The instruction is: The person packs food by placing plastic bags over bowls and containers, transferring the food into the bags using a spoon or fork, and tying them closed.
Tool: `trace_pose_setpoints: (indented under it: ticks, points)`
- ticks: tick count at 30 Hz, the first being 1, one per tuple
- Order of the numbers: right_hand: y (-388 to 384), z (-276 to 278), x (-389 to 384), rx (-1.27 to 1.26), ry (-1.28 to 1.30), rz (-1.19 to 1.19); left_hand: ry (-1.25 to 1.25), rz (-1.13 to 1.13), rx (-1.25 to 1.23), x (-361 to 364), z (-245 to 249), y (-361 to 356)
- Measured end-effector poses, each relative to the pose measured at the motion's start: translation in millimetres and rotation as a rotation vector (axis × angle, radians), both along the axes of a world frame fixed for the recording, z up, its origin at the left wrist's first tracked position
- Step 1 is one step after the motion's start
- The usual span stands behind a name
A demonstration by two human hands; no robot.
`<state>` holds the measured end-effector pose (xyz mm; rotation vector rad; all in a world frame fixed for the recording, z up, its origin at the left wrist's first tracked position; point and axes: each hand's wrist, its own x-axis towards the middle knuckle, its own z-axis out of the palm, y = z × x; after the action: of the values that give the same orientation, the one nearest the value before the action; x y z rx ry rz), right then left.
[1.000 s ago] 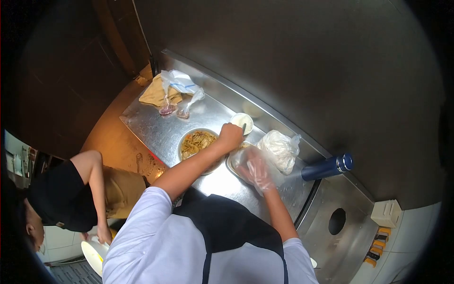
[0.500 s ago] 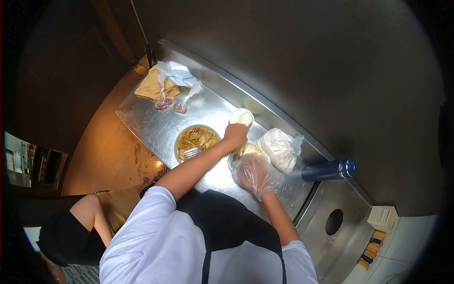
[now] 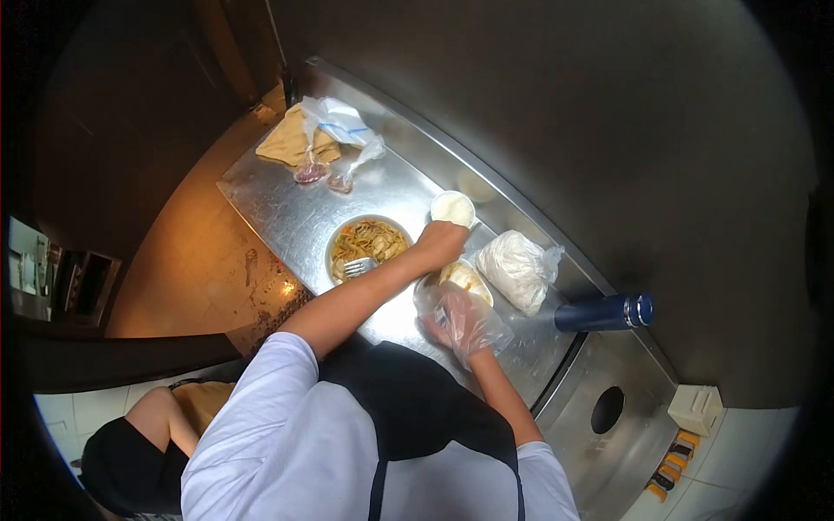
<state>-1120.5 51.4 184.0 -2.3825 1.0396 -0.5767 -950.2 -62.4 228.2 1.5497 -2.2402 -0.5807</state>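
The gloved right hand (image 3: 459, 323) has drawn back slightly, baring more of the pale dish (image 3: 488, 294) just beyond; its fingers bend loosely, grip unclear. The left arm reaches out diagonally, its hand (image 3: 441, 241) curled, back upward, at the white cup's (image 3: 434, 211) near side; whether it grips anything is hidden.

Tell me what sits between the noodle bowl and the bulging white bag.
In the head view, the bare left hand and the dish of food lie between the noodle bowl and the bulging white bag.
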Motion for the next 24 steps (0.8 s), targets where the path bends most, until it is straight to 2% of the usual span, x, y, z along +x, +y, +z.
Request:
trace_pose_setpoints:
  ticks: [1,4,7,10,13,16,19,22,24]
  points:
    - [-4,10,6,-0.033,-0.068,-0.003,0.011,-0.009,-0.029,-1,8,0]
    - [-10,36,17,-0.063,0.249,0.088,-0.021,-0.064,-0.106,-5,8,-6]
    - [-7,31,14,-0.122,0.231,0.138,-0.023,-0.093,-0.161,-6,0,-6]
    - [-3,14,0,0.126,0.188,0.056,0.026,-0.095,-0.195,-8,3,-5]
    - [5,-1,-9,0.007,0.126,0.068,0.053,-0.079,-0.209,-7,1,-4]
    - [11,6,-7,-0.342,0.142,-0.074,0.061,-0.055,-0.200,-4,-6,-5]
    - [17,-5,-1,-0.061,0.240,-0.117,0.089,-0.044,-0.198,-4,-12,-6]
    - [14,26,16,0.069,0.256,-0.061,0.090,-0.040,-0.184,-4,-11,-7]
    - [13,15,19,-0.008,0.296,-0.038,0.090,-0.035,-0.163,-2,-7,-6]
